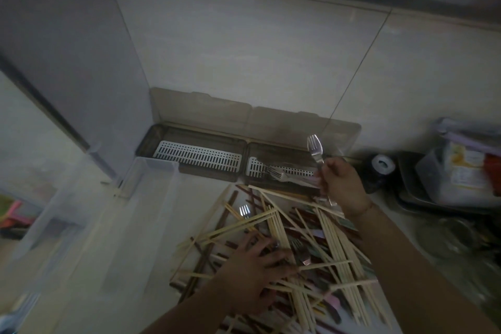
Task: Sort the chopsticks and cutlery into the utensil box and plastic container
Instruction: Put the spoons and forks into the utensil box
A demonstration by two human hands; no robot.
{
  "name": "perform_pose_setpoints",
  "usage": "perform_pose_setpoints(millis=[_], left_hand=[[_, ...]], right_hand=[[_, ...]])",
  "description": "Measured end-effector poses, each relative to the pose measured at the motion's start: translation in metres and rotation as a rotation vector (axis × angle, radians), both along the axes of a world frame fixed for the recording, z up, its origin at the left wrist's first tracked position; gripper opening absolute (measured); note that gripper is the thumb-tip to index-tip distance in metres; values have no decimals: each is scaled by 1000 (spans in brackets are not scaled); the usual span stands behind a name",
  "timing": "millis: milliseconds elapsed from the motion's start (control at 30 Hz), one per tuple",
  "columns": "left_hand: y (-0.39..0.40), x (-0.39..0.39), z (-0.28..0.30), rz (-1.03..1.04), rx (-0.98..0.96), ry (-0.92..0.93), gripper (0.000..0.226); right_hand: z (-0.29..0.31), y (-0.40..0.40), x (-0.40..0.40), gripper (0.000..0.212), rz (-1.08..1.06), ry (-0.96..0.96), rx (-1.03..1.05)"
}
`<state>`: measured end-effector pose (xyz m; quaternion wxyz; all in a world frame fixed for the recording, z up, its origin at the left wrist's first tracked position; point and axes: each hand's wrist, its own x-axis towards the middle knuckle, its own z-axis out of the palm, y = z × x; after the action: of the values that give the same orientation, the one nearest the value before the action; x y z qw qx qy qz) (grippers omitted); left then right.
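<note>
Currently the right hand is closed around the handle of a shiny metal fork, tines up, held above the right compartment of the dark translucent utensil box that sits against the tiled wall with its lid flipped open. That right compartment has a white slotted drain tray with several metal forks already lying in it; the left compartment shows only its white slotted tray.

Left hand lies palm-down on the mixed heap of pale bamboo and dark brown chopsticks on the white counter, fingers spread and pressing into the pile; not clear whether it grips anything. Another metal fork pokes out of the heap's far side.

Clear rectangular plastic container stands just left of the heap, touching the box's front-left corner.

Labelled packages at the right: print too blurred to read. Lighting dim, edges smeared.
</note>
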<state>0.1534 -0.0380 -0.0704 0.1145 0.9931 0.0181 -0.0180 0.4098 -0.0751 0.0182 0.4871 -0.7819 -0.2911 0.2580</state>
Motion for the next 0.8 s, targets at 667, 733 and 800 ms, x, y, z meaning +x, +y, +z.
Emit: perform_pose_setpoints(millis=[667,733,800], left_hand=[[0,-1,-3,45,-84,-62,59],[-1,-2,-7,71,-116,-81,56],[-2,-3,-11,135,-152,-111,57]], right_hand=[[-70,46,37,18,218,-424,-675],[-72,43,37,20,221,-452,-667],[-72,39,37,23,236,-484,-631]])
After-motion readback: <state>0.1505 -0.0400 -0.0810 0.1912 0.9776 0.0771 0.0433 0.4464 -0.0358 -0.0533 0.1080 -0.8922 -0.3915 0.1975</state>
